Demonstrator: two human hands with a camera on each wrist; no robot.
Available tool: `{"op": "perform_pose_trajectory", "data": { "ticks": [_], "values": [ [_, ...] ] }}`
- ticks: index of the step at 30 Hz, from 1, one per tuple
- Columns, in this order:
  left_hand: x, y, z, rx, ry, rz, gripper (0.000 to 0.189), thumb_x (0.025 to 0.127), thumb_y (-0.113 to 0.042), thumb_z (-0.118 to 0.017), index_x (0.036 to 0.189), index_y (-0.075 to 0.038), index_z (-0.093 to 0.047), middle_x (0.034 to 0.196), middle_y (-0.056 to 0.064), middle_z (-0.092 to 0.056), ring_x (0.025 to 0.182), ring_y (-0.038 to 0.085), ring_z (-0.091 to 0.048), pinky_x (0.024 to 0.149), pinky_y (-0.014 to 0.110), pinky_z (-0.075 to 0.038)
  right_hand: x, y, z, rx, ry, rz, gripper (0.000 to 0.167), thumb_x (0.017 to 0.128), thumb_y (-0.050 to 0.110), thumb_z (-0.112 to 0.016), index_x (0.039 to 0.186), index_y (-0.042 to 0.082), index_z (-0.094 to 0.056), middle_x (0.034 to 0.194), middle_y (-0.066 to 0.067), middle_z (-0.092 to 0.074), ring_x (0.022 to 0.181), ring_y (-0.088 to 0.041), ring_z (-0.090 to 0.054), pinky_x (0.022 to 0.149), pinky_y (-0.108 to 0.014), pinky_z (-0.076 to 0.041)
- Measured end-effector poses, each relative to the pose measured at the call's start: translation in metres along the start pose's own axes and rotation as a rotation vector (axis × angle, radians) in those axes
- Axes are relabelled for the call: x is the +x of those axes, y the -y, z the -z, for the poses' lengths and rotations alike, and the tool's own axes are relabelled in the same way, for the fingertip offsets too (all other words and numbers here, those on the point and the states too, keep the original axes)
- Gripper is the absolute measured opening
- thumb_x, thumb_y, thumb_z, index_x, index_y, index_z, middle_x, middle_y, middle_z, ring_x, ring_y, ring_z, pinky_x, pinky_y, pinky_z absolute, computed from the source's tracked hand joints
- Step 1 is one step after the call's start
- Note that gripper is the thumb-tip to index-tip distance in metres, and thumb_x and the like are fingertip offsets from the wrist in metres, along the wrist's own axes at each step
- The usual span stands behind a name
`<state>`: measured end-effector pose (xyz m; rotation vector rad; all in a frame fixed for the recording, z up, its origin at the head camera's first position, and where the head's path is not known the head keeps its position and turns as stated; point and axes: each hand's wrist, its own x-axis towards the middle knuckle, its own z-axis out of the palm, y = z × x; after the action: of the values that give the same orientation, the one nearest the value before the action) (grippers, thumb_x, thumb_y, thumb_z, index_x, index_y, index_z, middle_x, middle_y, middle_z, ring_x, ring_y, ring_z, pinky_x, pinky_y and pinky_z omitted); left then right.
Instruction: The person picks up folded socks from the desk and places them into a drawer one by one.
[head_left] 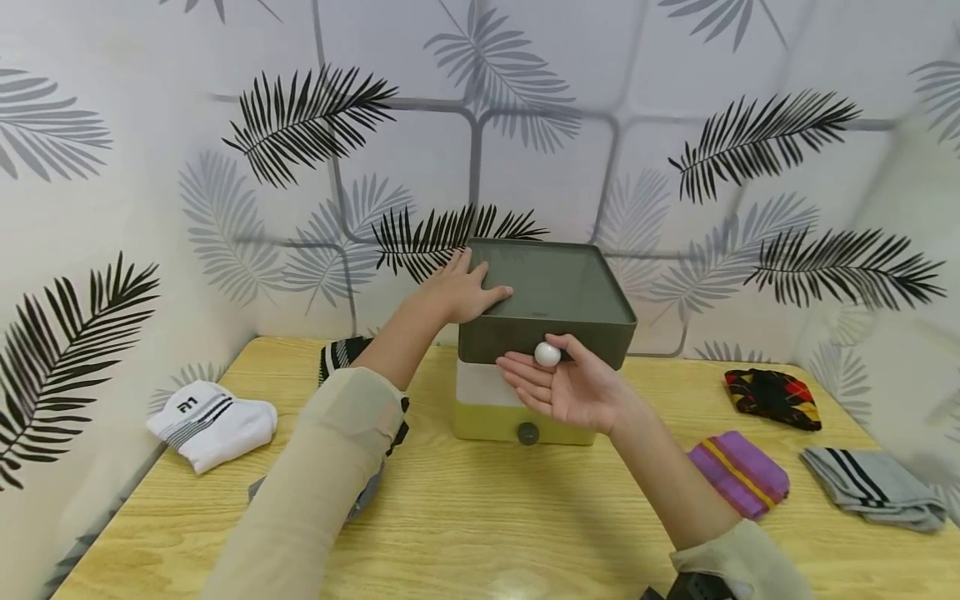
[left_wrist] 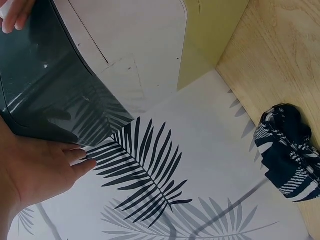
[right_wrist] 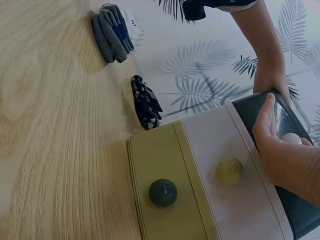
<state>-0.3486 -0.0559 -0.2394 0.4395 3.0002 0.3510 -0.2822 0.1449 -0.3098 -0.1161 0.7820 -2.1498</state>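
Note:
A small stacked drawer box (head_left: 555,283) stands on the table, with a dark green top section, a white middle and a yellow-green bottom. My left hand (head_left: 461,287) rests on its top left edge, fingers stretched out and thumb over the lid. At the dark front, my right hand (head_left: 573,387) is turned palm up and holds the round white knob (head_left: 547,354) between thumb and fingers. Below it, the right wrist view shows a yellow knob (right_wrist: 229,172) on the white section and a dark knob (right_wrist: 163,193) on the bottom one.
White socks (head_left: 217,423) lie at the left; black-and-white socks (left_wrist: 287,152) and grey socks (right_wrist: 111,34) lie partly behind my left arm. On the right are purple socks (head_left: 738,473), argyle socks (head_left: 772,398) and striped grey socks (head_left: 873,487). A leaf-patterned wall covering (head_left: 420,167) rises behind the table.

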Motion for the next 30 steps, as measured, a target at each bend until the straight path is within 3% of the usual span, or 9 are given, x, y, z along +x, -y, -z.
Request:
{"op": "perform_pose_trajectory", "data": {
  "ticks": [8,16,30],
  "values": [
    [0.000,0.000,-0.001,-0.029,-0.003,0.000,0.073,0.093,-0.060,-0.026,0.149,-0.015,-0.012,0.152,0.010,0.007,0.137,0.024,0.008,0.108,0.043,-0.005,-0.015,-0.011,-0.003,-0.060,0.020,-0.017,0.047,0.099,0.035,-0.036,0.129,-0.001,-0.043,0.128,-0.012,-0.052,0.123,-0.021,-0.042,0.094,-0.031,-0.040],
    [-0.002,0.000,0.002,-0.033,-0.003,0.002,0.072,0.094,-0.060,-0.026,0.149,-0.016,-0.012,0.152,0.010,0.008,0.137,0.026,0.007,0.108,0.045,-0.006,-0.031,-0.026,-0.009,-0.110,0.082,-0.040,0.049,0.100,0.037,-0.032,0.123,0.000,-0.054,0.128,-0.011,-0.053,0.113,-0.022,-0.051,0.095,-0.030,-0.038],
    [-0.002,0.000,-0.001,-0.068,0.002,0.013,0.072,0.093,-0.060,-0.027,0.149,-0.017,-0.011,0.152,0.008,0.010,0.137,0.026,0.008,0.108,0.045,-0.004,-0.056,-0.049,-0.014,-0.142,0.144,-0.058,0.055,0.101,0.038,-0.024,0.123,0.000,-0.056,0.129,-0.012,-0.051,0.115,-0.024,-0.050,0.098,-0.031,-0.036]
  ]
}}
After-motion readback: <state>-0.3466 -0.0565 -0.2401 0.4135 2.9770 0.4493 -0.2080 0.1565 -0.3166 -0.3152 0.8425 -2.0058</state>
